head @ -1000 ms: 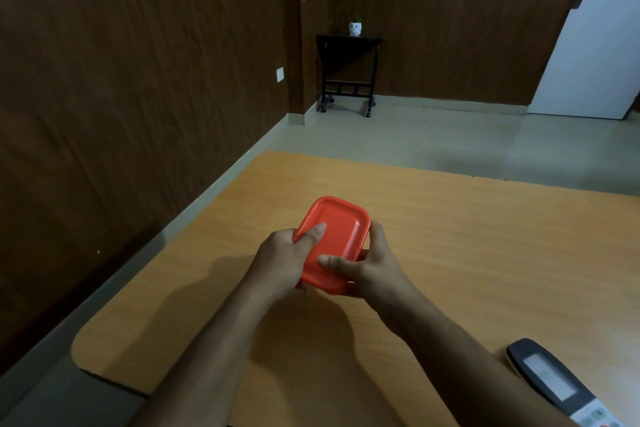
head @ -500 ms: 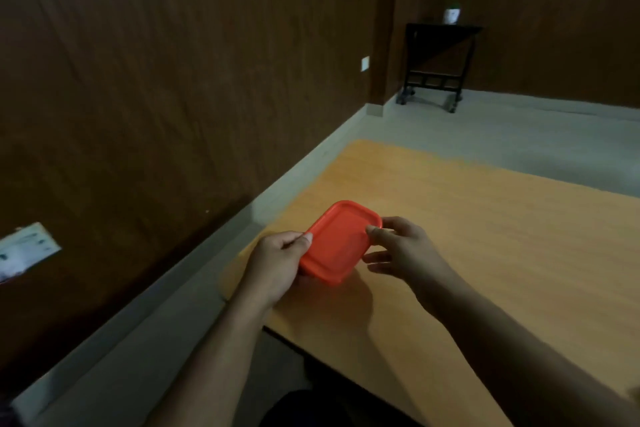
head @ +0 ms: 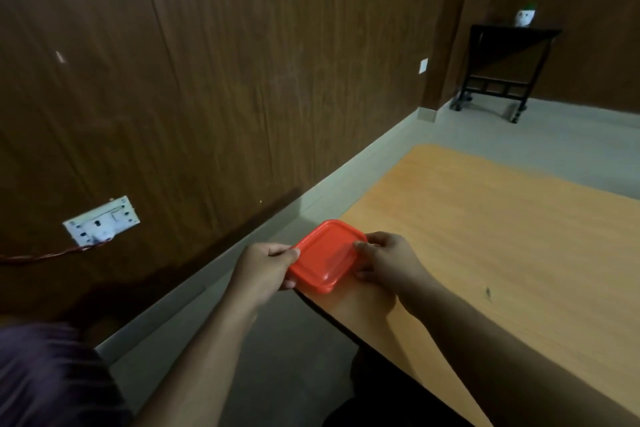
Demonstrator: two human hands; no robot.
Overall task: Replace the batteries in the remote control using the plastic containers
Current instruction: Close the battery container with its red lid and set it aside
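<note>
Plastic container (head: 325, 255), orange, lidded: held at the near left corner of the wooden table (head: 502, 236), partly past its edge. Left hand (head: 265, 269) is curled round the left rim, thumb on top; right hand (head: 388, 260) pinches the right rim with its fingertips. The two-sided hold is judged to steady the box for prising off the lid. Lid is seated. Contents cannot be seen. Remote control is out of view.

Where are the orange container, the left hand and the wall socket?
orange container (head: 325, 255): head view, middle of its lid.
left hand (head: 263, 267): head view, back of the hand.
wall socket (head: 102, 220): head view, centre of its white plate.
</note>
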